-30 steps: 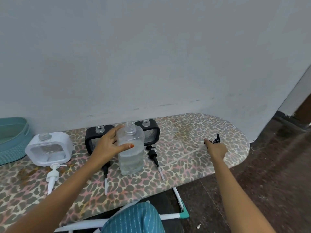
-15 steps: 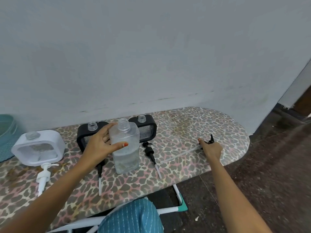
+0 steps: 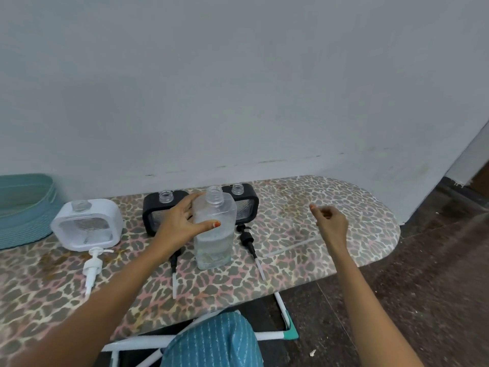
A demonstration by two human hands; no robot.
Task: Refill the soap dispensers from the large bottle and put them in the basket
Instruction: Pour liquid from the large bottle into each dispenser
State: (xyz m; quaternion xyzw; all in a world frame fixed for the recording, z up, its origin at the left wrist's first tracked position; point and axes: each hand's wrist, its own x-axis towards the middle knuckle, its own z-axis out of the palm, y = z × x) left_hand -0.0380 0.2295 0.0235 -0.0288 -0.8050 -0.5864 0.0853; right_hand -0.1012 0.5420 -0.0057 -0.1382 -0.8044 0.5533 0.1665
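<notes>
The large clear bottle [image 3: 214, 235], uncapped and about half full, stands upright on the leopard-print board [image 3: 344, 197]. My left hand [image 3: 181, 223] grips its left side, thumb across the front. My right hand [image 3: 330, 225] is further right, fingers curled round a black pump that is mostly hidden. That pump's clear tube [image 3: 288, 247] trails down-left onto the board. Behind the bottle stand two open black dispensers [image 3: 158, 207] [image 3: 247, 203]. An open white dispenser [image 3: 87, 225] stands to the left. The teal basket [image 3: 23, 207] is at the far left.
A white pump [image 3: 92, 266] lies in front of the white dispenser. Two black pumps [image 3: 173, 263] [image 3: 248, 241] lie either side of the bottle. The wall runs close behind the board. The board's rounded end is at the right, with dark floor beyond.
My right hand has closed over the black pump at the right and lifted slightly toward me. My left hand has kept its grip on the bottle.
</notes>
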